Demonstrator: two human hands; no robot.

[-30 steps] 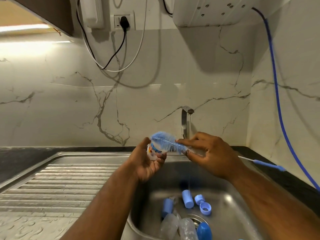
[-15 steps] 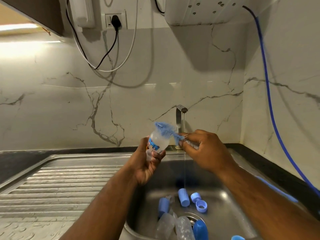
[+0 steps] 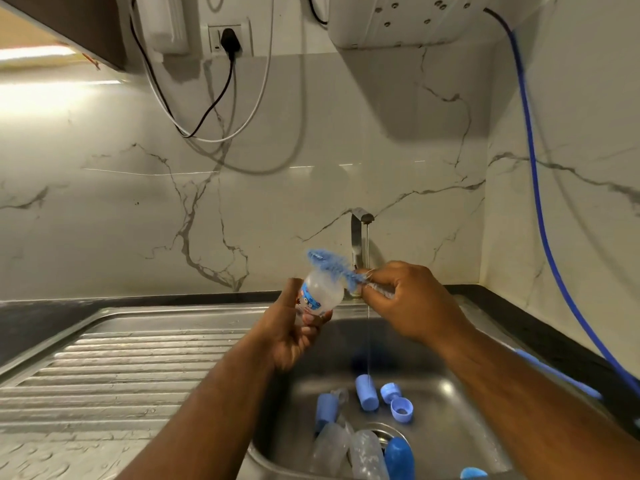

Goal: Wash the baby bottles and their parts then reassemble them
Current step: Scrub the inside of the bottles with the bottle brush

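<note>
My left hand (image 3: 291,332) grips a small clear baby bottle (image 3: 320,293) with a printed label, held tilted above the sink basin. A blue bottle brush (image 3: 330,263) lies across the bottle's upper end, and my right hand (image 3: 410,301) pinches its wire stem just right of the bristles. The brush's long blue handle (image 3: 554,374) trails back along my right forearm. Down in the steel sink (image 3: 450,403) lie several blue caps and rings (image 3: 367,393) and clear bottles (image 3: 363,452) near the drain.
A steel tap (image 3: 358,237) at the back wall runs a thin stream of water into the basin. A ribbed draining board (image 3: 121,368) spreads to the left. A blue hose (image 3: 540,209) hangs down the right wall. Cables and a plugged socket (image 3: 228,38) sit above.
The bottle has been turned more upright and raised in my left hand. The brush head has lifted from lying level to arching over the bottle's top. Both hands stay over the sink.
</note>
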